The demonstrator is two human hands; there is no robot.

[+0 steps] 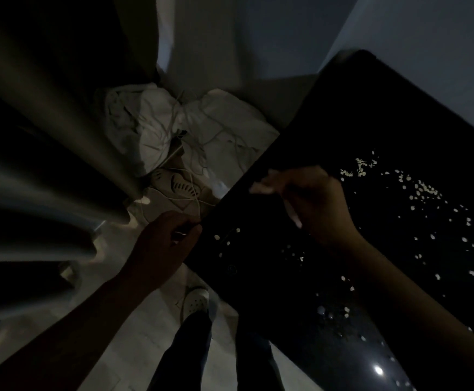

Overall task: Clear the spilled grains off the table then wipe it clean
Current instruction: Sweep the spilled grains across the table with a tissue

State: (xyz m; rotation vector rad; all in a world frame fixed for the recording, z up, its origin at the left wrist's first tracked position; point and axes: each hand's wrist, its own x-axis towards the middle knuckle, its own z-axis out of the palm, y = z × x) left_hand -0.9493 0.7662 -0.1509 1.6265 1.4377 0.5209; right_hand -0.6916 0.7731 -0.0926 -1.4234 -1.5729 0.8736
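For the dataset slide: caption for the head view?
Scattered pale spilled grains dot a glossy black table in a dim room; left hand at its edge, right hand over the surface.

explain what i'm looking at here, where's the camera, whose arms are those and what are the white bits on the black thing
No machine here: these are a person's two bare hands, filmed by one wide-angle camera worn on their head and looking down, so the arms reach in from the bottom edge. The black surface is a table, strewn with pale spilled grains. The right hand is over the table with fingers curled; the left hand is at the table's edge. It is too dark to tell whether either holds anything.
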